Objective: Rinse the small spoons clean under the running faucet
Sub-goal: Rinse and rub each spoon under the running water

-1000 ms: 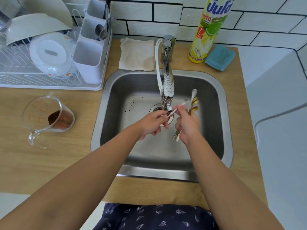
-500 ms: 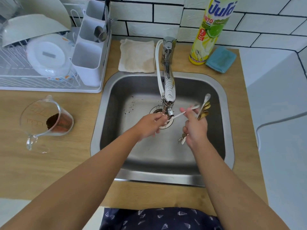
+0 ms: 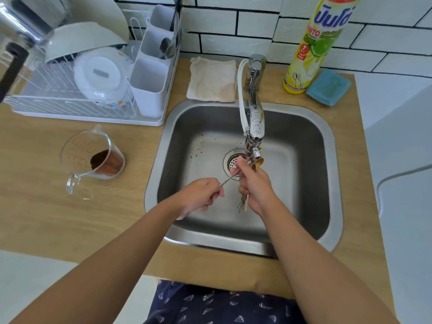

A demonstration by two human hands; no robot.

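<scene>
both hands (image 3: 203, 195) (image 3: 253, 185) hold spoons (image 3: 257, 163) mid-sink (image 3: 177, 235), under the faucet (image 3: 256, 127).

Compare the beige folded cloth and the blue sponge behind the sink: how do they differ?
The beige folded cloth is pale and stained; the blue sponge is bright teal. The cloth lies left of the chrome faucet, the sponge right of it, beside the yellow dish-soap bottle. The cloth looks flat and larger; the sponge thicker and smaller. Both rest on the wooden counter by the tiled wall.
</scene>
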